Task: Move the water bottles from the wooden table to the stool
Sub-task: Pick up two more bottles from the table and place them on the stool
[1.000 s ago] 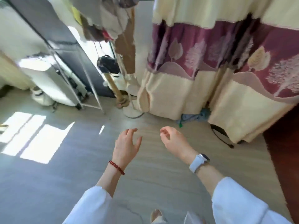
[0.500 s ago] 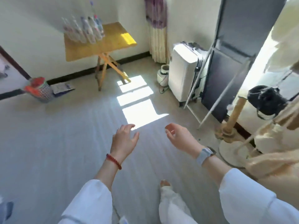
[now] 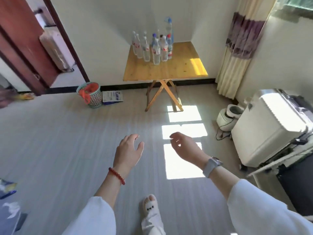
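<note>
Several clear water bottles (image 3: 153,48) stand upright in a cluster on the back left part of a wooden folding table (image 3: 177,68) against the far wall. My left hand (image 3: 128,153), with a red bead bracelet, and my right hand (image 3: 185,147), with a grey watch, hang in front of me over the floor, fingers apart and holding nothing. Both hands are well short of the table. No stool is in view.
A green mesh basket (image 3: 90,95) and a printed packet (image 3: 112,97) lie left of the table legs. A white suitcase (image 3: 269,129) and a small white appliance (image 3: 228,117) stand at right. An open doorway (image 3: 55,53) is at left, a curtain (image 3: 237,53) at right.
The view has swung left from the curtain and clothes rack to the table, which now sits straight ahead and closer. Both hands stay empty and apart in front of me.
</note>
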Motion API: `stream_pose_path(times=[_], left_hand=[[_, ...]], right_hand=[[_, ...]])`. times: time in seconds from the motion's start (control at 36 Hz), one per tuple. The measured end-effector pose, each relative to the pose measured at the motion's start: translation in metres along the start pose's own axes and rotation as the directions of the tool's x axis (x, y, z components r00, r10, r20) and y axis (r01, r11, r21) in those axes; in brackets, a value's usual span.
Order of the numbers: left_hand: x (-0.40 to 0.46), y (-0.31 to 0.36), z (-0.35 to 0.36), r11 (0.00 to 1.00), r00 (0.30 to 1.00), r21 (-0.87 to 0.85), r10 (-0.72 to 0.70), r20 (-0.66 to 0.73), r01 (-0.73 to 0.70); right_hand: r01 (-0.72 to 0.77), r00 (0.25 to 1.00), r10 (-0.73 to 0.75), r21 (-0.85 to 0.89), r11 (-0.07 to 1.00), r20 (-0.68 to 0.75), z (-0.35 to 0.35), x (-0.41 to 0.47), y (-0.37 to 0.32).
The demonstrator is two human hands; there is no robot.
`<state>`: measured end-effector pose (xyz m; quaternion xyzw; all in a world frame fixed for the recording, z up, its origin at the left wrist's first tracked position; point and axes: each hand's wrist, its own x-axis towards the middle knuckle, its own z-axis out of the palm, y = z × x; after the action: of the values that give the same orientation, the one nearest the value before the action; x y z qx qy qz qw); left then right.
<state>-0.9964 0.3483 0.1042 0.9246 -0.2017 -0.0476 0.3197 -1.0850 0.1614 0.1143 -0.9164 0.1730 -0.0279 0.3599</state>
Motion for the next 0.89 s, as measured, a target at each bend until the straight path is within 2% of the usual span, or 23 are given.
stream_pose_path(times=[0.25,0.39,0.64,0.89], left_hand=[[0.252,-0.036,-0.039,0.999,0.995,-0.011,0.04,-0.097,-0.041],[0.376,-0.037,-0.044,0.998,0.994,-0.019,0.064,-0.092,-0.066],[0.57,-0.035,0.013,0.995,0.996,-0.052,0.082,-0.031,-0.084],[0.763,-0.028,0.045,1.0,0.999,0.001,0.023,-0.04,-0.023]], right_hand=[[-0.03,0.997,0.036,0.077,0.997,-0.066,-0.008,0.263,-0.046],[-0.039,0.991,0.053,0.111,0.993,-0.123,-0.027,0.37,-0.056],[-0.088,0.977,0.119,0.176,0.981,-0.179,-0.04,0.567,-0.009],[-0.145,0.948,0.199,0.218,0.965,-0.247,-0.051,0.783,0.032]])
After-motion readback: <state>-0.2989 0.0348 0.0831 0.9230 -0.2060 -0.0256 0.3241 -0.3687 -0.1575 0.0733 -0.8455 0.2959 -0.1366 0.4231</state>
